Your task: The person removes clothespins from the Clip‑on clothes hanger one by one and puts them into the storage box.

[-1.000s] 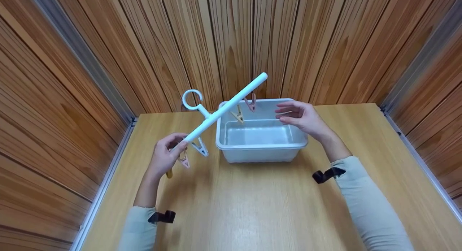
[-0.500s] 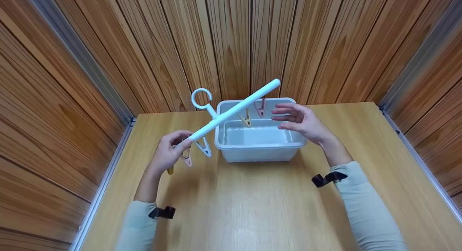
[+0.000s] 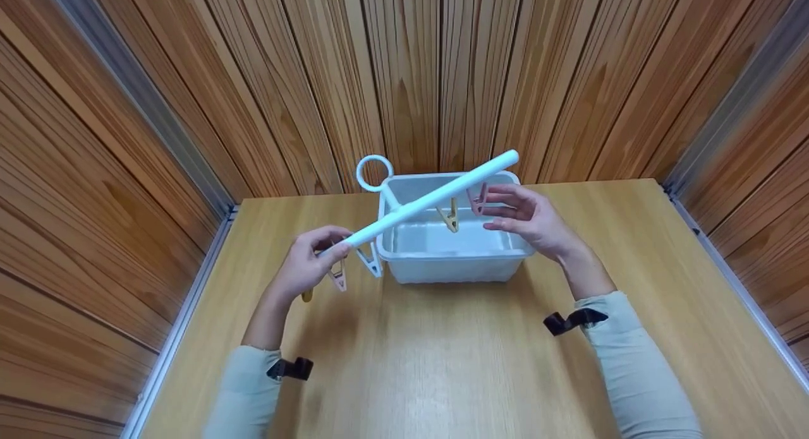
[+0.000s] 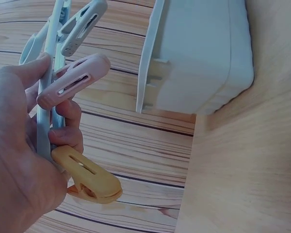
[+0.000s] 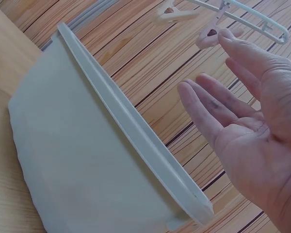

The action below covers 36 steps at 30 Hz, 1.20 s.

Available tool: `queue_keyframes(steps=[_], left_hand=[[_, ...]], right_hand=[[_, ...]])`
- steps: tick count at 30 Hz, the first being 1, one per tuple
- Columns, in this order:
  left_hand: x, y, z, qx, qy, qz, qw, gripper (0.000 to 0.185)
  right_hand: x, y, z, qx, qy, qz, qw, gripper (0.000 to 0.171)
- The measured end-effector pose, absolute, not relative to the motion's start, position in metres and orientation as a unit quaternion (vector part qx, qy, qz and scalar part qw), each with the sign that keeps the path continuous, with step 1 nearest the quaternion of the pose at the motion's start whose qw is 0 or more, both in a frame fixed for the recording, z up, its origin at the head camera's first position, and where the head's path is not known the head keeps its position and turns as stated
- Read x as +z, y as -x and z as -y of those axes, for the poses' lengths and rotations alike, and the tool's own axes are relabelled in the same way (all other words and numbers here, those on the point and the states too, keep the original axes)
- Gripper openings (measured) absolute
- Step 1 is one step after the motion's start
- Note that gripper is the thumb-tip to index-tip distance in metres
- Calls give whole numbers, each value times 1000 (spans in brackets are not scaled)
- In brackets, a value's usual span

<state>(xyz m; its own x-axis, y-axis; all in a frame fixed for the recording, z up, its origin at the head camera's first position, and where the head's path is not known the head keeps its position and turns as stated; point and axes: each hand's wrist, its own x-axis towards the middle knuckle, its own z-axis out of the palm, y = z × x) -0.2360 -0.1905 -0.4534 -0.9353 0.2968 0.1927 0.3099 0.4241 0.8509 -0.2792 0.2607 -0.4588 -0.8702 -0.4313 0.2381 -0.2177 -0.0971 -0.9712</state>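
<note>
Nearest are two pale sleeves, each with a black wrist piece by the cuff, over the wooden counter. Past them, the left hand has a closed grip, thumb and fingers curled round the near end of a pale blue hanger. A mustard clip and a pink clip hang right at that hand, with a blue clip just beyond.

The hanger is up in the air, its bar slanting away to the right; from the head it crosses in front of the opening of a pale bin standing on the counter. Farther along the bar hang a yellow clip and a second pink clip. The right hand has a loose grip, thumb and fingers apart, holding nothing. The second pink clip is at its fingertips; whether they touch, I cannot tell.

As I judge it, the lifting is done, but a second hold looks not yet made and the hanger is not set down.

Behind the bar stands the hook, then the plank wall.
</note>
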Motion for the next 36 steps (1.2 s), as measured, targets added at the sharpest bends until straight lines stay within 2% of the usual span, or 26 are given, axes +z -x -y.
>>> queue_keyframes(steps=[11, 36], left_hand=[[-456, 239, 188, -517, 196, 833, -4, 25], [-462, 238, 187, -532, 191, 824, -38, 29]], right_hand=[[-469, 278, -249, -749, 318, -575, 82, 50], [-465, 268, -244, -774, 304, -550, 77, 49]])
